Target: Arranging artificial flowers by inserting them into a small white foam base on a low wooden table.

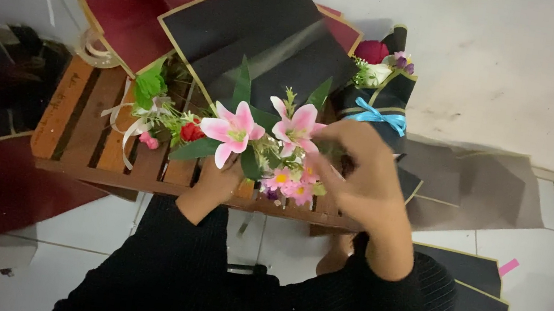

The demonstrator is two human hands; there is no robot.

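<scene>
Holding: my left hand [214, 181] is closed round the stems of the flower bunch [261, 142], gripping from underneath.
Right hand [355, 171]: fingers curled, pinching among the small pink blooms just beside the lilies.
Feel: I'd guess light, floppy heads, stiffer stems, petals crease easily.
Grip spot: low on the stems, never the blooms.
Under my hands: slatted wooden bench [87, 131].
Past my right hand: wrapped bouquet [378, 90] with a blue ribbon.

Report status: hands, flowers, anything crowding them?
Left hand gripping flower bunch from below. Right hand touching the blooms. Wrapped bouquet close behind; black wrapping sheets on wooden table.
</scene>
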